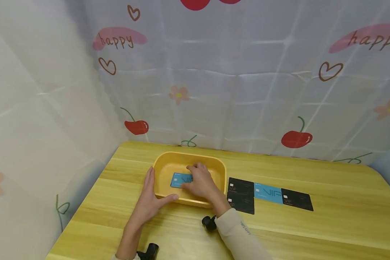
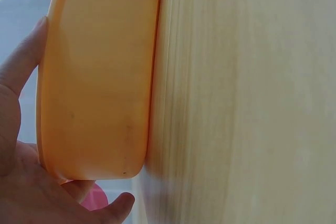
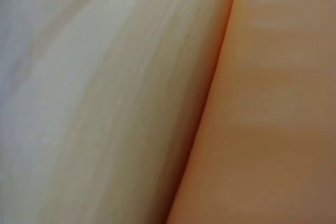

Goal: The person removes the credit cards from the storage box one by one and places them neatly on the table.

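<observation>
A yellow plastic tray [image 1: 190,200] with rounded corners stands on the wooden table. My left hand [image 1: 148,200] holds its near left corner, thumb along the front rim and fingers against the left side. In the left wrist view the thumb [image 2: 29,56] touches the rim, while one fingertip sticks out beyond the wall. Inside the tray, my right hand [image 1: 201,182] holds a blue VIP card [image 1: 178,180], thumb at its near edge and fingers at the far one; the hand covers the card's right end. The right wrist view shows only the tray's outer wall [image 3: 273,108] and blurred tabletop.
Right of the tray lie two black VIP cards [image 1: 242,186], one below the other. A second blue card [image 1: 268,193] and another black card [image 1: 297,199] continue the row to the right. Behind the table [image 1: 338,231] hangs a printed curtain [image 1: 234,94].
</observation>
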A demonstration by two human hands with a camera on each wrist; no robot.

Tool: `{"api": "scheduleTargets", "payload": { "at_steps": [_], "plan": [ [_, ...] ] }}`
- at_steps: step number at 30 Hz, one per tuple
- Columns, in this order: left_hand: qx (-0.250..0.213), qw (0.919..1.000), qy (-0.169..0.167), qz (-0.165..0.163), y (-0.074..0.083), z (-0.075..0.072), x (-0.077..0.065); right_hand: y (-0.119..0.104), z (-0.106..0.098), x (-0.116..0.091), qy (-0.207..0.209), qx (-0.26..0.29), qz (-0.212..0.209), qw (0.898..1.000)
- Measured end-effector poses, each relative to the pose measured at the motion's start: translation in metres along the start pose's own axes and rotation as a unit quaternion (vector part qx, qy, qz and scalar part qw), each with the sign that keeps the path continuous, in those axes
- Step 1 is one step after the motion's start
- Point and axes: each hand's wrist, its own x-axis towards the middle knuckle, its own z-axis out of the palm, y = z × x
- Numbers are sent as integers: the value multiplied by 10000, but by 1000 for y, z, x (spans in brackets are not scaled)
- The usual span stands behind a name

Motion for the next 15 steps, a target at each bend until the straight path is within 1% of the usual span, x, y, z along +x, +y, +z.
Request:
{"api": "scheduleTargets", "payload": {
  "at_steps": [7,12,15],
  "plan": [
    [-17,10000,23,55,1,1,0,5,3,2,-237,-252,73,9994],
    [-60,10000,16,35,2,0,-1,6,4,2,-482,-464,20,9978],
    [-73,10000,9,30,2,0,-1,7,5,2,-535,-555,-9,9970]
  ]
}}
